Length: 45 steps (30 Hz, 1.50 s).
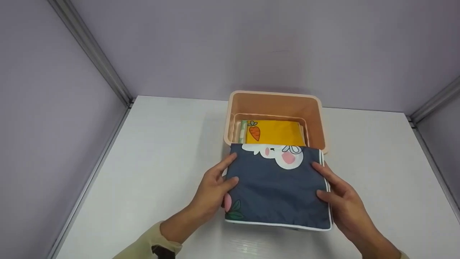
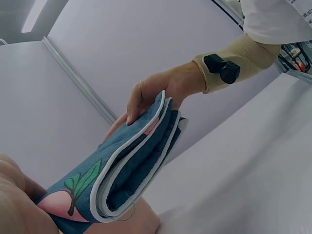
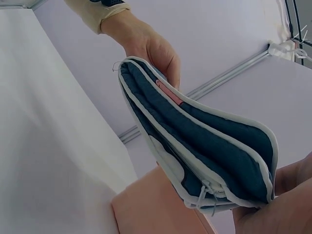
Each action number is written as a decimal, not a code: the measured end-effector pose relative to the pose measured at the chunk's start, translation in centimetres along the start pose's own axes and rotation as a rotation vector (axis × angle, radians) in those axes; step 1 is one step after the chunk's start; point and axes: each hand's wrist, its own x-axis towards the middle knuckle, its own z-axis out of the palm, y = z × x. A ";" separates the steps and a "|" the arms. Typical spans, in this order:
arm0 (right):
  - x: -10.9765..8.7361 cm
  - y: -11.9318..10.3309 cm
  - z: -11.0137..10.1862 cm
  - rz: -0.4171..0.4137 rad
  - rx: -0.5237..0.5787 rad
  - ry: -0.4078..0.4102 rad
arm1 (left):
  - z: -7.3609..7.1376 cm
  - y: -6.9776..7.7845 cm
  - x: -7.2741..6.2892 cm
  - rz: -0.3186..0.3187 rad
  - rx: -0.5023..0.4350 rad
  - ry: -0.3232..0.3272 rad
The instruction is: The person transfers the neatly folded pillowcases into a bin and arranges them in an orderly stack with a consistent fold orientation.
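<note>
A folded dark blue cloth point(image 1: 276, 190) with white piping is held between my two hands, raised in front of a peach bin. White and pink animal shapes run along its far edge, and a pink shape with green leaves marks the near left corner. My left hand point(image 1: 212, 189) grips the left side, thumb on top and part of the fingers hidden underneath. On the right side, my right hand point(image 1: 345, 201) pinches the layered edge. Several folds and a thin white tie point(image 3: 204, 197) show in the right wrist view. The cloth hides the bin's front rim.
Inside the peach bin point(image 1: 276, 94) lies folded yellow cloth point(image 1: 278, 131) with a carrot print, beside a pale green one point(image 1: 243, 131). The bin stands on a white table point(image 1: 169, 144), near the back wall. Grey panels with metal rails enclose the sides.
</note>
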 end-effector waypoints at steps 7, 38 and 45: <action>0.1 -0.1 -0.1 0.007 -0.006 0.008 | 0.0 0.1 0.2 -0.001 -0.013 0.001; 1.7 -1.2 -0.2 -0.059 0.016 -0.024 | -0.1 1.7 2.1 -0.001 0.012 0.024; 2.2 -1.6 -0.2 -0.077 0.010 -0.023 | 0.0 2.1 2.6 -0.003 0.020 0.030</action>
